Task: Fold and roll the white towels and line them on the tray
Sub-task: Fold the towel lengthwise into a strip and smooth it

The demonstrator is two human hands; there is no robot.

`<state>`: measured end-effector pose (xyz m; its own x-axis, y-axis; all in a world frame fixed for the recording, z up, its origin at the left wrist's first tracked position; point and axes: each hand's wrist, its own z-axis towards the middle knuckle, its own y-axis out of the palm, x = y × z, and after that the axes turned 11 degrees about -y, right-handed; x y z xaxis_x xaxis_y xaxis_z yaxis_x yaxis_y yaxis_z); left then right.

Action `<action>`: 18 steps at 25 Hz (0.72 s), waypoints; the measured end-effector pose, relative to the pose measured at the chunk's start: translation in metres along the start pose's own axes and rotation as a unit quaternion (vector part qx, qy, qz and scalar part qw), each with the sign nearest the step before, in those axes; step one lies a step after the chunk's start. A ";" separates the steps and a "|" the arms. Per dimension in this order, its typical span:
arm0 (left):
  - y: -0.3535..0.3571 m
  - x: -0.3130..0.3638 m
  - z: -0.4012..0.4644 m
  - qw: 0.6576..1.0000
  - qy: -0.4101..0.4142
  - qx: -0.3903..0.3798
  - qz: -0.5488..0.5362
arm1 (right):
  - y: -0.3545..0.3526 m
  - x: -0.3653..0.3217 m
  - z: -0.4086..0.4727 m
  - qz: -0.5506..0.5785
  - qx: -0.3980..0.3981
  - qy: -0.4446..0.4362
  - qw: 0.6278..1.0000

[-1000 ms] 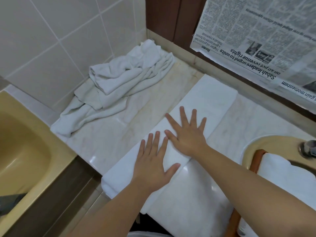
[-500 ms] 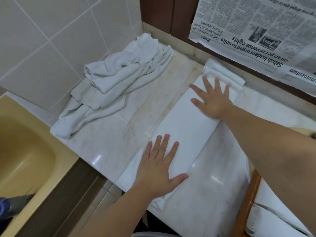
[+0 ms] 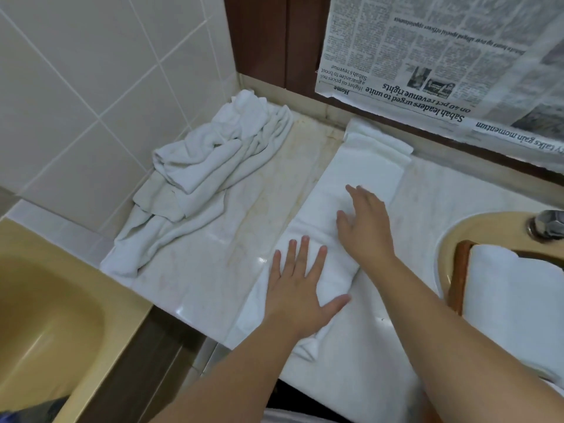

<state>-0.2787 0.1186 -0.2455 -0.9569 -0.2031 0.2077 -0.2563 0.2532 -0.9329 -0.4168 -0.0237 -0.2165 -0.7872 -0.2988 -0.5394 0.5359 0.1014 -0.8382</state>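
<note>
A white towel (image 3: 360,169), folded into a long strip, lies across the marble counter (image 3: 198,264) from the front edge to the back wall. My left hand (image 3: 300,288) presses flat on its near end, fingers spread. My right hand (image 3: 364,227) rests flat on the strip's middle, fingers straight. At the far right a wooden tray (image 3: 456,270) holds white towels (image 3: 512,300). A pile of crumpled white towels (image 3: 210,172) lies at the back left of the counter.
A yellow basin (image 3: 39,300) sits at the lower left below the counter. A second yellow sink rim (image 3: 488,218) with a chrome tap (image 3: 547,227) is under the tray. Newspaper (image 3: 442,56) hangs on the back wall above the towel's far end.
My right hand slid out to the far end of the strip, then came back toward me to its middle. My left hand stayed pressed on the near end.
</note>
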 end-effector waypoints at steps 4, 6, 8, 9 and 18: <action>-0.007 0.007 0.025 1.000 0.003 -0.019 0.018 | 0.003 -0.039 -0.091 0.074 0.153 0.091 0.981; -0.011 0.007 0.034 0.999 0.008 -0.039 -0.009 | 0.007 -0.047 -0.127 0.075 0.148 0.086 0.982; -0.025 0.001 0.038 0.990 0.028 -0.085 -0.105 | 0.010 -0.054 -0.159 0.075 0.097 0.050 0.991; -0.035 -0.008 0.036 0.979 0.039 -0.099 -0.174 | 0.012 -0.057 -0.172 0.070 0.065 0.028 0.995; -0.039 -0.138 -0.031 0.965 0.249 -0.022 -0.075 | 0.033 -0.088 -0.222 0.021 -0.005 0.098 0.995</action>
<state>-0.1414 0.1659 -0.2286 -0.8530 0.2364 0.4653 -0.3922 0.2978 -0.8704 -0.3973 0.2168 -0.2145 -0.8089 -0.1026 -0.5789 0.5678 0.1195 -0.8145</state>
